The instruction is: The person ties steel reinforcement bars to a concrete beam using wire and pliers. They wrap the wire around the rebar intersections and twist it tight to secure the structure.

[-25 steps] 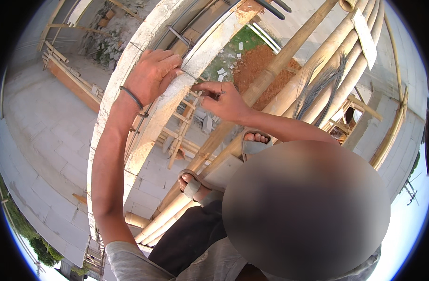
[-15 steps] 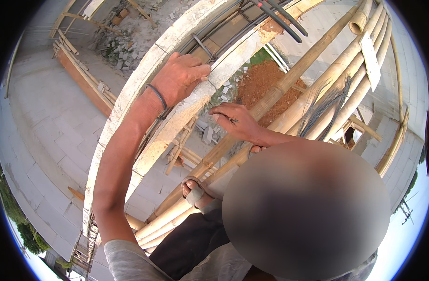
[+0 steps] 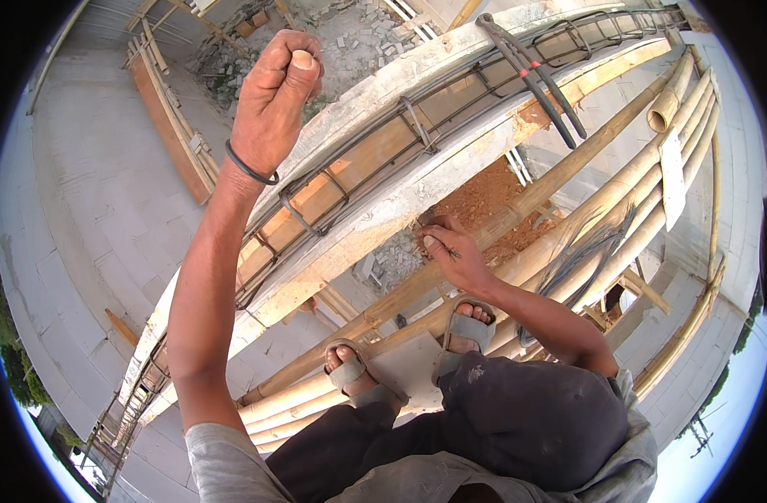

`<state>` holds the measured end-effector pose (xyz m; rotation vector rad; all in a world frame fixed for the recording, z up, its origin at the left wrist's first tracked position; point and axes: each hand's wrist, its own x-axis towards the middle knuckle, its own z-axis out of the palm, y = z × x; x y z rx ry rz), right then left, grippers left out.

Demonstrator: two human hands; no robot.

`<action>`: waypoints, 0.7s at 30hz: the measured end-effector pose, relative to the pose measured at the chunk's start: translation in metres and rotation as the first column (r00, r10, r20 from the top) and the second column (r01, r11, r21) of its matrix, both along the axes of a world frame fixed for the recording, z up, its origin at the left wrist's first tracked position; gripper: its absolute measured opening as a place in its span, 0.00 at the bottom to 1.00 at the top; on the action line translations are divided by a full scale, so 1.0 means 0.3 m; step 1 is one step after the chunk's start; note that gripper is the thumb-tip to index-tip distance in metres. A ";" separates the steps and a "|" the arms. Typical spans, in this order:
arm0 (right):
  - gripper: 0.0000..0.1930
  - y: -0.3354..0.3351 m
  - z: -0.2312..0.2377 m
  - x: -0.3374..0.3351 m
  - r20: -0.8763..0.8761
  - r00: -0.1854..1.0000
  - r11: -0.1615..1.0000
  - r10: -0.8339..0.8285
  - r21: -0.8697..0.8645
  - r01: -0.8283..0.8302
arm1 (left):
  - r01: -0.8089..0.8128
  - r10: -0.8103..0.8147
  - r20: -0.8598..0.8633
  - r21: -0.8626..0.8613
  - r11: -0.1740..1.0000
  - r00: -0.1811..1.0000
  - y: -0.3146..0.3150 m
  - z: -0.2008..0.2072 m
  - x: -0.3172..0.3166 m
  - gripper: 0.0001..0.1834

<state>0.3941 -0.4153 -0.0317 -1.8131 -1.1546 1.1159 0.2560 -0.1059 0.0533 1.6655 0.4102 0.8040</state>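
Note:
My left hand point(image 3: 279, 96) is raised above the far side of the board formwork point(image 3: 450, 180). Its thumb presses on curled fingers; whatever they pinch is too small to make out. A dark band circles that wrist. Inside the formwork runs a cage of steel rebar point(image 3: 419, 126). Close to the near board, my right hand point(image 3: 459, 256) is closed, with short dark wires point(image 3: 453, 253) poking from it. Long-handled pincers point(image 3: 548, 109) with dark handles and red bands lie across the formwork at the upper right.
Bamboo poles point(image 3: 559, 180) run diagonally under and beside my sandalled feet point(image 3: 354, 373). A bundle of dark wire point(image 3: 585, 247) rests on them. Reddish soil point(image 3: 484, 201) and rubble point(image 3: 358, 54) lie far below. Pale block walls point(image 3: 107, 168) rise around.
My left hand has lifted off the rebar, up and away. The right hand has shifted slightly right and lower. A blurred round shape has left the view; my knees and both feet show.

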 end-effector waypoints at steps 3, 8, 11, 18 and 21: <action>0.10 -0.025 0.000 0.011 0.021 0.998 0.998 0.063 0.027 -0.064 | -0.124 0.124 -0.021 -0.002 0.992 0.992 0.151 -0.024 -0.039 0.15; 0.10 -0.047 -0.025 0.038 -0.097 0.988 0.991 0.123 -0.034 -0.127 | -0.357 0.360 0.026 -0.074 0.931 0.933 0.372 -0.086 -0.138 0.13; 0.11 -0.046 -0.032 0.055 -0.061 0.984 0.985 0.167 -0.025 -0.169 | -0.495 0.497 -0.019 -0.124 0.860 0.868 0.409 -0.123 -0.198 0.14; 0.14 -0.033 -0.011 0.091 -0.117 0.969 0.962 0.217 -0.142 -0.233 | -0.543 0.549 -0.034 -0.219 0.811 0.835 0.375 -0.156 -0.266 0.16; 0.13 -0.038 -0.011 0.096 -0.032 0.966 0.956 0.258 -0.138 -0.260 | -0.464 0.505 0.040 -0.334 0.820 0.862 0.358 -0.151 -0.258 0.14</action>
